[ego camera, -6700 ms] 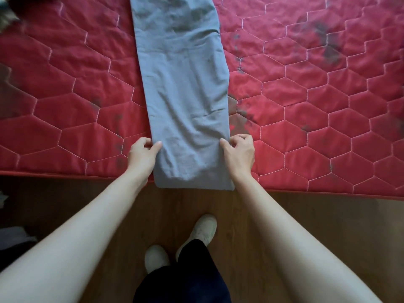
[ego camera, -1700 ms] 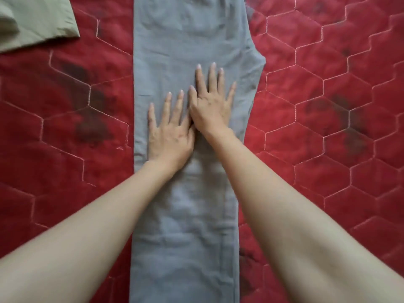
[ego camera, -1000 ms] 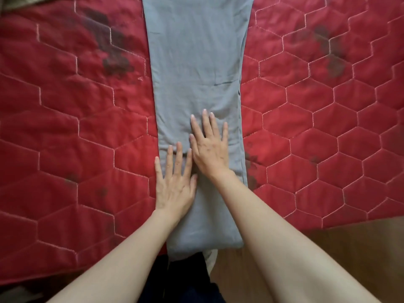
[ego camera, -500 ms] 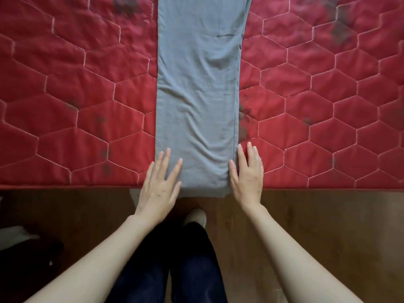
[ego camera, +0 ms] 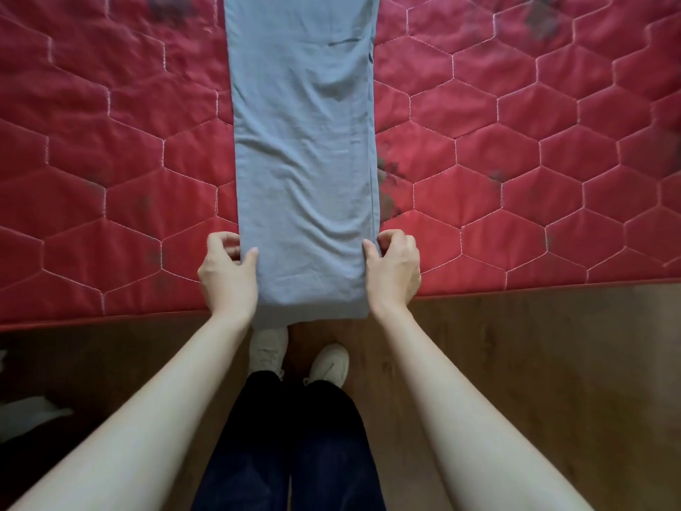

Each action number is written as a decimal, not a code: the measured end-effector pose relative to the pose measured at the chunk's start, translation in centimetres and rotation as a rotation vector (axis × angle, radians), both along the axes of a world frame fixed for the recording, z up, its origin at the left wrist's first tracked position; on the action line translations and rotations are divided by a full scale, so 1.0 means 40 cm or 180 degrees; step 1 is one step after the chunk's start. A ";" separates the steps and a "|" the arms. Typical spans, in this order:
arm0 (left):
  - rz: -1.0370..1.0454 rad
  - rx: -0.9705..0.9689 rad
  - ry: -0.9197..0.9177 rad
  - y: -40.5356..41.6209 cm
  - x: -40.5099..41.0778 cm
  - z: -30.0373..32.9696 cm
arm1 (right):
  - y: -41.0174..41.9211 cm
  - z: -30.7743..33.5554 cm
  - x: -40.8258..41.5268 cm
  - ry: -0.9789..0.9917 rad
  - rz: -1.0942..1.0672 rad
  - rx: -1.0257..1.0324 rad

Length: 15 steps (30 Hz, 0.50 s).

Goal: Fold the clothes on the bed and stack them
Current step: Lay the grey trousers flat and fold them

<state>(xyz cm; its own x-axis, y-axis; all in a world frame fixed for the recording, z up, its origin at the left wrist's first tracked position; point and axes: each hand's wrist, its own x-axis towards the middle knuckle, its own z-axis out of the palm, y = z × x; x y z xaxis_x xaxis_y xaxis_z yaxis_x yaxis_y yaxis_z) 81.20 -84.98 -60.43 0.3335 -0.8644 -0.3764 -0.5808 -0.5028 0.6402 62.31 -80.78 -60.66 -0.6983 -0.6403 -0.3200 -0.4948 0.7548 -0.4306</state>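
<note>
The grey trousers (ego camera: pixel 304 171) lay lengthwise on the red bed (ego camera: pixel 516 160), hem overhanging the edge. My left hand (ego camera: pixel 226 276) and right hand (ego camera: pixel 392 272) pinched the hem's side edges. Best, I judged, to lift both evenly, keeping the seams aligned.

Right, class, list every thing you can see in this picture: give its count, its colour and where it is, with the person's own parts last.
Grey garment: one, grey, a long narrow strip down the middle of the mattress, near end overhanging its edge.
Mattress: one, red, hexagon quilting with dark smudges, filling the upper half.
Floor: brown wood, below the mattress edge.
Pale object: one, whitish, at the far left on the floor; unclear what it is.
Shoes: two, off-white, on the floor.
Trousers: dark navy, bottom centre.
Left hand: pinches the garment's left edge.
Right hand: pinches its right edge.
</note>
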 end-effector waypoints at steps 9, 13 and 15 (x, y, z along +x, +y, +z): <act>-0.0302 0.0331 0.0224 0.035 0.024 0.015 | 0.027 0.011 0.028 0.0269 0.0210 0.0144; -0.0385 0.0453 0.0579 0.039 0.031 0.027 | 0.047 0.010 0.054 0.0403 0.0359 0.0132; -0.0386 0.0426 0.0762 0.038 0.035 0.033 | 0.056 0.009 0.067 0.0468 0.0462 0.0158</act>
<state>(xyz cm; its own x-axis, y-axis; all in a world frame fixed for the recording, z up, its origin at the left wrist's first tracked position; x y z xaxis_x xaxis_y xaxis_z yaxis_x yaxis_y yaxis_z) 82.61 -83.46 -59.13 0.1187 -0.8299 -0.5451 -0.4822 -0.5280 0.6990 64.98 -78.54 -60.31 -0.6412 -0.7237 -0.2551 -0.6547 0.6894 -0.3100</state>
